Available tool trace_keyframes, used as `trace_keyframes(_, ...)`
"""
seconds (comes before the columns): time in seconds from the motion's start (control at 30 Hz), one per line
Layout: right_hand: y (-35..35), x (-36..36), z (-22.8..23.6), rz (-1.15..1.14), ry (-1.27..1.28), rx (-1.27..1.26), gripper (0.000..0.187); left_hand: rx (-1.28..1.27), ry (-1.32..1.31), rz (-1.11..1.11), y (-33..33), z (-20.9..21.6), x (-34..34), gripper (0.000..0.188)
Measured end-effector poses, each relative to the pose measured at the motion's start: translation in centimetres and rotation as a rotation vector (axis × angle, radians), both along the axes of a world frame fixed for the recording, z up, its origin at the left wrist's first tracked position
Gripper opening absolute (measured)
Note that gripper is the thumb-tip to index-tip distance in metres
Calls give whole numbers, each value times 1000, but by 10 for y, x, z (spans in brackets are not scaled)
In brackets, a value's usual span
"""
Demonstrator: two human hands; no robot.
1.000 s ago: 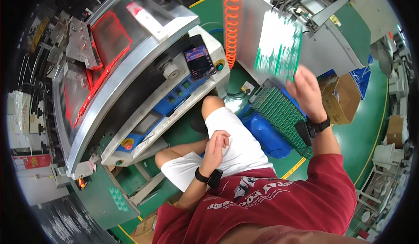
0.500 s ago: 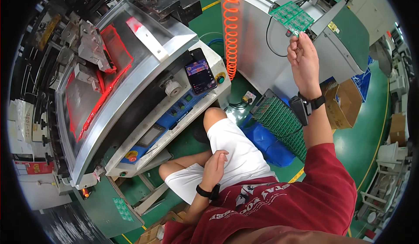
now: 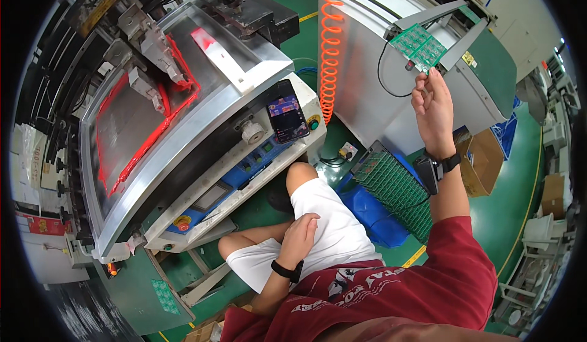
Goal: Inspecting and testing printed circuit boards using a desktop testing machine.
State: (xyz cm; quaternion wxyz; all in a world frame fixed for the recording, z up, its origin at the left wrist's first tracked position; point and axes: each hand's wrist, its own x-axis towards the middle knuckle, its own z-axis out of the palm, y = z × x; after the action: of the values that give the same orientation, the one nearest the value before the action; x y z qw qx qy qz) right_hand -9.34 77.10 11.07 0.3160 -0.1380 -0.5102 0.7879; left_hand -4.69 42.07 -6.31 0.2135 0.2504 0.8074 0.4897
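Observation:
My right hand (image 3: 435,112) is stretched out at the upper right, its fingertips closed at the near edge of a green circuit board panel (image 3: 420,47). That panel lies at the white machine's opening, between two metal rails. My left hand (image 3: 299,237) rests on the white shorts in my lap, fingers loosely extended and holding nothing visible. Its palm side is hidden. On the left stands a printing machine with a metal-framed screen (image 3: 183,118), which carries bright red paste (image 3: 147,149) and metal squeegee blocks (image 3: 160,54).
A phone (image 3: 286,112) leans on the printer's front ledge near a control panel. An orange coiled hose (image 3: 331,48) hangs between the machines. A green slotted rack (image 3: 394,189) stands below my right forearm, beside a cardboard box (image 3: 480,164). Another green panel (image 3: 165,296) lies on the lower-left table.
The whole view has shifted slightly, so the machines sit a little lower and farther right. My right hand stays at the circuit board panel's edge; my left hand remains on my lap.

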Motion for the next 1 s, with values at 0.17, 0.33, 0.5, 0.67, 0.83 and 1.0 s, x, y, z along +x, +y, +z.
trace_keyframes(0.17, -3, -6, 0, -13, -15, 19, 22, -16, -17, 34, -14, -8, 0, 21)
trace_keyframes(0.33, 0, -13, 0, -78, -14, 15, 20, -33, 45, 54, -23, -13, -4, 22)
trace_keyframes(0.5, 15, -15, -6, -109, 16, 26, 24, -37, 52, 49, -20, -17, 0, 21)
trace_keyframes(0.67, -2, -5, -24, -64, 0, 53, 39, -20, 42, 60, -22, -18, 1, 20)
trace_keyframes(0.83, -89, 14, -106, 152, -288, -50, 33, -52, 120, 232, -62, -28, -8, 17)
trace_keyframes(1.0, -205, 61, -216, 800, -625, -187, 29, -298, 307, 555, -162, 9, -25, 15)
